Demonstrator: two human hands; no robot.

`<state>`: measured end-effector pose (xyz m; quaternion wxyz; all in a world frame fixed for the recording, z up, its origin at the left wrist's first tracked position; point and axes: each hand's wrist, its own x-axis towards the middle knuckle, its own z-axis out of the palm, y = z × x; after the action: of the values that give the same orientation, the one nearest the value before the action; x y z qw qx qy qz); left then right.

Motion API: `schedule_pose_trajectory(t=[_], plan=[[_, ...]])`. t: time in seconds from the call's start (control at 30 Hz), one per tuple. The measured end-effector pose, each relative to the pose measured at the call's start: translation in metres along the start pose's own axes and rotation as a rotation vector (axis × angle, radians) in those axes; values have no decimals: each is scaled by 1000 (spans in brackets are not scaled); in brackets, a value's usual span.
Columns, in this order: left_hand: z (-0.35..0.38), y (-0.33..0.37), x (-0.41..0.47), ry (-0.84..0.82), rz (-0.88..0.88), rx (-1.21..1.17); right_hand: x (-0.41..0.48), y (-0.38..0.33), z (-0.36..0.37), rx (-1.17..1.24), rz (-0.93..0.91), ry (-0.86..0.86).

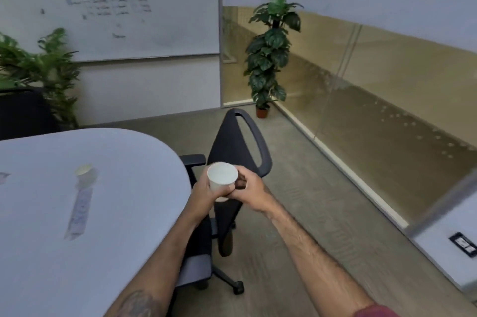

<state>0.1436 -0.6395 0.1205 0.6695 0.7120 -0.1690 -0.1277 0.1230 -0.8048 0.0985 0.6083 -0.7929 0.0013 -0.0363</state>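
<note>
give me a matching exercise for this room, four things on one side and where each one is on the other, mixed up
Things:
1. held cup
2. second cup
3. office chair
4. potted plant

Places:
a. on the floor in the corner, by the glass wall
b. standing on the table
c. gripped by the left hand
d. on the floor at the table's rounded end

Pairs: 1-c, 2-b, 3-d, 4-a
</note>
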Motion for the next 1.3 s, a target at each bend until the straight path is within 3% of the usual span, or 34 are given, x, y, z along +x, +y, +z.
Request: schedule_pose_trajectory(t=[0.3, 0.63, 1.0, 1.3], plan=[[158, 39, 84, -30, 45, 4, 16, 15, -187, -77, -46, 23], [270, 28, 178, -69, -60, -36, 57, 70, -310, -69, -1, 73], [315, -23, 367, -150, -157, -46, 198, 154, -410, -108, 110, 79], [305, -37, 501, -103, -190, -53, 328, 168, -451, -102, 120, 29]])
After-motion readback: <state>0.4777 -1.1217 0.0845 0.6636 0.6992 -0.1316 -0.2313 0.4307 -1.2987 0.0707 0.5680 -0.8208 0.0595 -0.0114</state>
